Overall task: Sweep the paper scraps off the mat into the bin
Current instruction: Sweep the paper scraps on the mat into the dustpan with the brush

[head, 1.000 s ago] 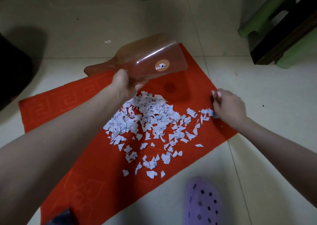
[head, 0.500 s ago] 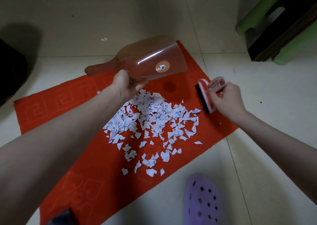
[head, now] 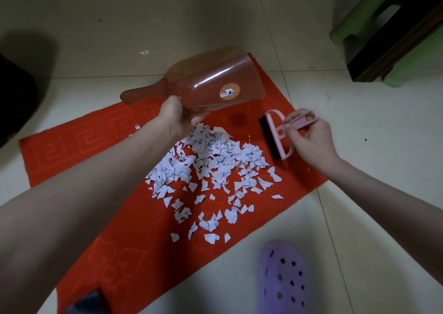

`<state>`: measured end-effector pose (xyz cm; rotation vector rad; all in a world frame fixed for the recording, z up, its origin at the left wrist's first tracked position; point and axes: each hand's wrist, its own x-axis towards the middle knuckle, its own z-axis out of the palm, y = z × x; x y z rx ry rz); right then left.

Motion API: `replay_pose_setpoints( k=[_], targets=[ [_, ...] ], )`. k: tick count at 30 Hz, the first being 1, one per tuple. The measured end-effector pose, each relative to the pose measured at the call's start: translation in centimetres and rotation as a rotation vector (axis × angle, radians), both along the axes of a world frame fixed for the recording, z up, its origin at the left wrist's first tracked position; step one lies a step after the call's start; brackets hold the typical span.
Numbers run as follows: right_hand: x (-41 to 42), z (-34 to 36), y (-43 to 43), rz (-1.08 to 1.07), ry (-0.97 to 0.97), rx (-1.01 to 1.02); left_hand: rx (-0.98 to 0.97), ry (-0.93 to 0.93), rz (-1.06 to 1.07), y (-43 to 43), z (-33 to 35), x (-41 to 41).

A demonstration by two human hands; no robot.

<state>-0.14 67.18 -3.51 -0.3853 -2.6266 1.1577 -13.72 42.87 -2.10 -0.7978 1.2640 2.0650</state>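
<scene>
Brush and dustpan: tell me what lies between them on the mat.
In the head view, only bare red mat lies between the brush and the dustpan; the paper scraps sit nearer the camera.

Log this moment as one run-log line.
left hand: holds clear dustpan above red mat | right hand: grips pink brush | paper scraps: on mat | bin: unseen

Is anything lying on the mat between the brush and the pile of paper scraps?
Nothing visible does. The brush, held by the right hand, sits at the pile's right edge, with only bare red mat between its bristles and the paper scraps. The left hand holds the dustpan above the pile's far side.
</scene>
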Motion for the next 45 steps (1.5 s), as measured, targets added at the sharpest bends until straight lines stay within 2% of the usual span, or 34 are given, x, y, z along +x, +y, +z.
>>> replay_pose_setpoints(
  k=[2, 5, 9, 11, 13, 15, 17, 19, 23, 27, 30, 34, 38, 40, 42, 45],
  targets=[
    [0.1, 0.0, 0.8, -0.041, 0.002, 0.060, -0.008, -0.001, -0.010, 0.0, 0.0, 0.0],
    [0.5, -0.8, 1.8, -0.096, -0.116, 0.219, 0.000, -0.004, -0.009, 0.1, 0.1, 0.0],
    [0.8, -1.8, 0.8, -0.025, -0.186, 0.321, 0.027, 0.002, -0.002, 0.4, 0.4, 0.4],
    [0.8, -1.9, -0.1, 0.057, -0.221, 0.283, 0.022, 0.003, -0.005, 0.5, 0.4, 0.6],
    [0.7, -1.3, -0.8, 0.091, -0.192, 0.136, 0.010, 0.000, -0.016, 0.5, 0.3, 0.6],
    [0.5, -0.3, -0.9, 0.043, -0.107, -0.010, 0.004, 0.003, -0.023, 0.4, 0.3, 0.6],
    [0.4, 0.1, -0.1, -0.030, -0.040, -0.036, 0.001, 0.006, -0.023, 0.3, 0.3, 0.5],
    [0.6, 0.0, 1.1, -0.119, -0.048, 0.062, 0.010, 0.003, -0.020, 0.4, 0.4, 0.6],
    [1.6, -0.9, 2.9, -0.295, -0.257, 0.420, 0.020, -0.004, -0.024, 0.7, 0.7, 0.6],
    [3.3, -1.9, 3.9, -0.271, -0.328, 0.553, 0.021, -0.002, -0.032, 1.0, 0.7, 0.5],
    [4.3, -2.4, 3.2, -0.197, -0.331, 0.513, 0.022, 0.006, -0.029, 1.1, 0.8, 0.6],
    [6.0, -2.9, 1.4, -0.113, -0.314, 0.353, 0.027, 0.009, -0.035, 1.1, 1.0, 0.7],
    [5.4, -2.0, 0.4, -0.158, -0.142, -0.071, 0.023, 0.003, -0.026, 0.9, 0.9, 0.7],
    [4.6, -1.1, 0.5, -0.211, -0.037, -0.196, 0.021, -0.001, -0.026, 0.9, 0.7, 0.9],
    [4.3, -0.6, 0.9, -0.248, -0.016, -0.150, 0.013, 0.001, -0.031, 0.9, 0.6, 1.2],
    [5.0, -1.2, 1.9, -0.262, -0.139, 0.091, 0.011, -0.001, -0.032, 0.9, 0.8, 1.3]
  ],
)
